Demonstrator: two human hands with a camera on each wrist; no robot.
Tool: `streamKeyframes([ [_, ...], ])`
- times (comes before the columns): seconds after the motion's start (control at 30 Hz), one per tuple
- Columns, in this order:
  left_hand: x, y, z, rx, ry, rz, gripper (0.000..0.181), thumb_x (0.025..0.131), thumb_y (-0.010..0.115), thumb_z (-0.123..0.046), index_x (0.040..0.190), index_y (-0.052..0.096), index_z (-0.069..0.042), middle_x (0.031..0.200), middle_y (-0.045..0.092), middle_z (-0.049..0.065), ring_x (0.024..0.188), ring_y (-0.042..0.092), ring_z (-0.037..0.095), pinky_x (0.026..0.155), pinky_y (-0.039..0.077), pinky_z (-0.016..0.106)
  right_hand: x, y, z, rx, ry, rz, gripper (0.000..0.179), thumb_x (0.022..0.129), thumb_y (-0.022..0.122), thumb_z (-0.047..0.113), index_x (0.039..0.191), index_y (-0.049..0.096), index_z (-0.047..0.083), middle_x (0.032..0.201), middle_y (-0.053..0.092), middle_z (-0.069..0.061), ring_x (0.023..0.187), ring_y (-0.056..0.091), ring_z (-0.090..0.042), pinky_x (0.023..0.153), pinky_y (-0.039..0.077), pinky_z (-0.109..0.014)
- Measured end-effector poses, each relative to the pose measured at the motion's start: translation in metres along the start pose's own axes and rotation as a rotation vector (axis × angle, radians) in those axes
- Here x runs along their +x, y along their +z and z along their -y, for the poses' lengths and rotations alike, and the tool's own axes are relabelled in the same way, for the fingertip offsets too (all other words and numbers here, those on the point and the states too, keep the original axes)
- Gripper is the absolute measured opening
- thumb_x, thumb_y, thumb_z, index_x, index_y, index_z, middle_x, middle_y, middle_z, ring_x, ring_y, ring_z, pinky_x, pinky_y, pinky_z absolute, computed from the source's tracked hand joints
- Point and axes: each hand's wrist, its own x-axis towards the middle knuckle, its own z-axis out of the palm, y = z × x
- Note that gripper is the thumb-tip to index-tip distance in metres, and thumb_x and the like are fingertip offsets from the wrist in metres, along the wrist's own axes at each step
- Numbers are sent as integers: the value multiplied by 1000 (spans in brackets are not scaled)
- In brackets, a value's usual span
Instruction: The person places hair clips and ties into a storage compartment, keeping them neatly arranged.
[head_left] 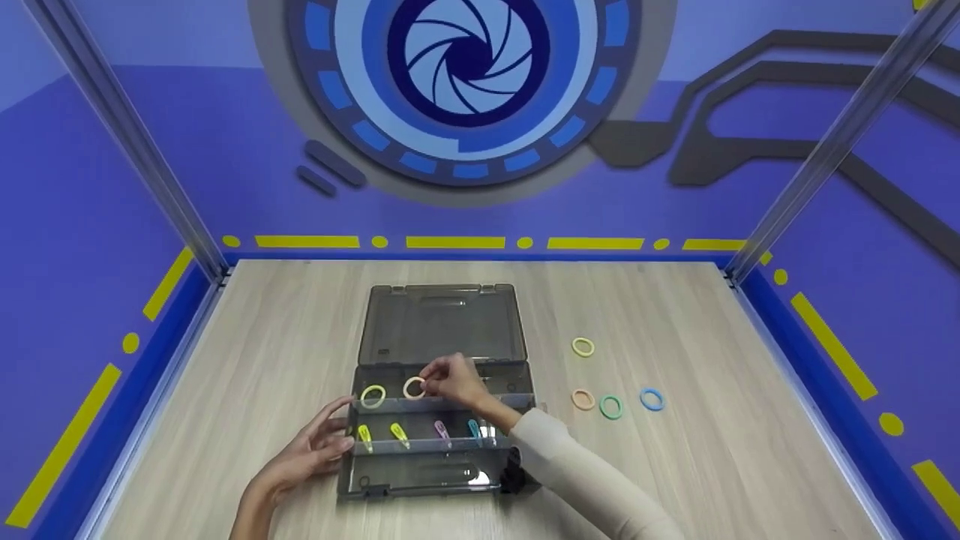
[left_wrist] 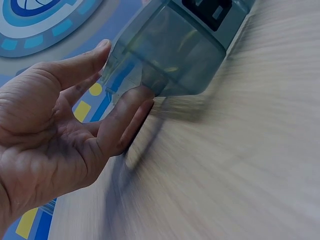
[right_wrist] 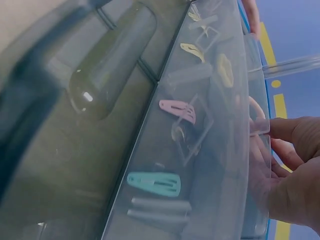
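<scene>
A smoky clear plastic organizer box (head_left: 420,480) lies with its lid (head_left: 442,326) folded back. My right hand (head_left: 457,381) pinches a peach hair tie (head_left: 406,387) at the box's rear compartment; the right wrist view shows those fingers (right_wrist: 285,130) behind a clear divider. Left of it, a yellow hair tie (head_left: 363,397) is in the same compartment. Two yellow snap hair clips (head_left: 399,433), a pink one (right_wrist: 177,110) and a teal one (right_wrist: 155,183) lie in the middle compartment. My left hand (head_left: 307,450) touches the box's left side with thumb and fingers extended, loosely bent.
Right of the box, a yellow hair tie (head_left: 574,346), a peach one (head_left: 574,399), a green one (head_left: 601,406) and a blue one (head_left: 642,398) lie on the wooden table (head_left: 720,465). By the front right corner is a black object (head_left: 513,472) of unclear kind.
</scene>
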Motion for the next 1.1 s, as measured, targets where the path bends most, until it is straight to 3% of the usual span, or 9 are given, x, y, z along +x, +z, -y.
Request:
streamKeyframes([
  [0.1,1,0,-1,0,13,2,78,102,65,-26,164,18,-21,157,31,29,124,55,28,93,54,44,3,6,2,-93,-25,-23,6,85,74,-8,90,75,-10,83,77,-22,68,74,-26,55,46,-11],
  [0.23,0,0,-1,6,15,-7,78,101,66,-27,164,19,-21,157,32,29,124,55,27,94,54,46,6,14,3,-211,-56,-46,5,82,78,-4,87,78,-5,82,78,-16,66,68,-10,58,45,-12],
  [0.43,-1,4,1,-13,-16,-13,79,100,66,-30,164,19,-23,157,33,28,123,58,28,94,54,45,5,22,5,-292,-77,-49,9,78,79,-4,86,80,-1,78,78,-11,66,72,-13,63,50,-16],
  [0.77,0,3,2,-13,-6,-12,79,101,66,-28,164,18,-22,156,33,29,120,58,26,91,55,44,7,20,2,-221,-99,46,10,84,78,-4,94,78,-6,91,79,-18,85,77,-30,73,57,-24],
  [0.87,0,2,1,-7,-8,-29,80,100,67,-29,164,20,-23,156,34,28,121,58,27,95,55,49,8,16,3,-186,-98,53,12,84,78,-3,96,78,-6,94,79,-19,88,77,-32,76,58,-24],
  [1.0,0,3,1,-5,-8,-39,79,99,68,-29,164,21,-24,156,35,27,123,58,27,99,53,54,5,7,6,-121,-78,62,14,86,76,-3,99,77,-6,95,78,-20,87,77,-33,73,57,-20],
  [1.1,0,2,1,-3,-3,-30,79,100,67,-28,164,20,-22,155,34,28,123,57,28,97,54,51,1,-3,10,-45,-40,76,16,88,74,-3,103,76,-8,96,78,-22,85,76,-37,70,57,-20],
])
